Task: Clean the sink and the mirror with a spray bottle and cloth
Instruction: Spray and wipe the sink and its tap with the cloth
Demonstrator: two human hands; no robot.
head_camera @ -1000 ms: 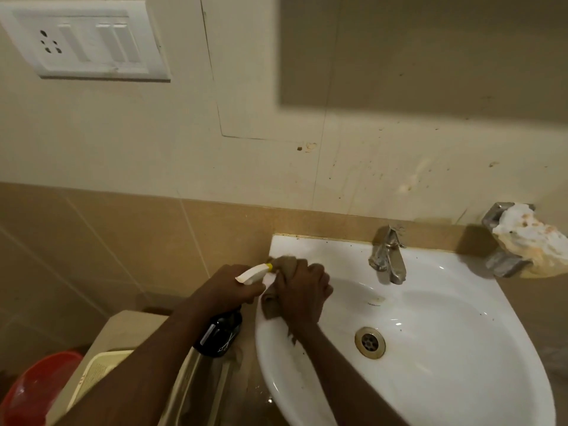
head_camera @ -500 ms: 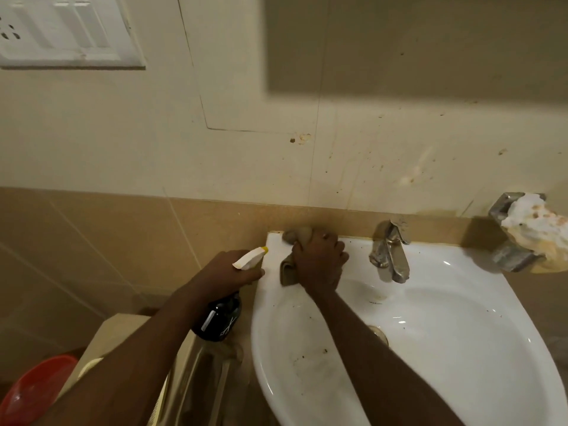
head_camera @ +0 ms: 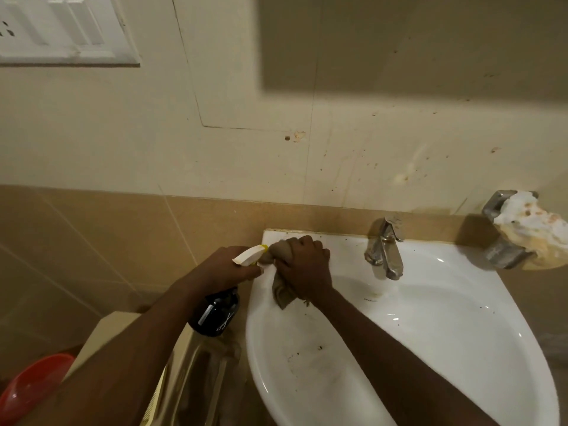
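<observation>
A white corner sink (head_camera: 445,327) fills the lower right, with dirt specks in its bowl. My right hand (head_camera: 302,269) presses a brown cloth (head_camera: 281,295) onto the sink's back left rim. Just left of the rim, my left hand (head_camera: 221,269) grips a dark spray bottle (head_camera: 216,313) by its white and yellow trigger head, and the bottle hangs outside the sink. My right forearm hides the drain. No mirror glass is in view, only a dark shadow on the wall above.
A steel tap (head_camera: 384,250) stands at the sink's back edge. A metal soap holder with a worn soap bar (head_camera: 528,232) sticks out of the wall at right. A switch plate (head_camera: 61,29) sits at top left. A red bucket (head_camera: 27,392) and a beige box (head_camera: 107,327) sit at lower left.
My right hand slid the cloth from the sink's left side up to the back left corner, then slightly back toward me. The left hand kept the bottle beside the rim.
</observation>
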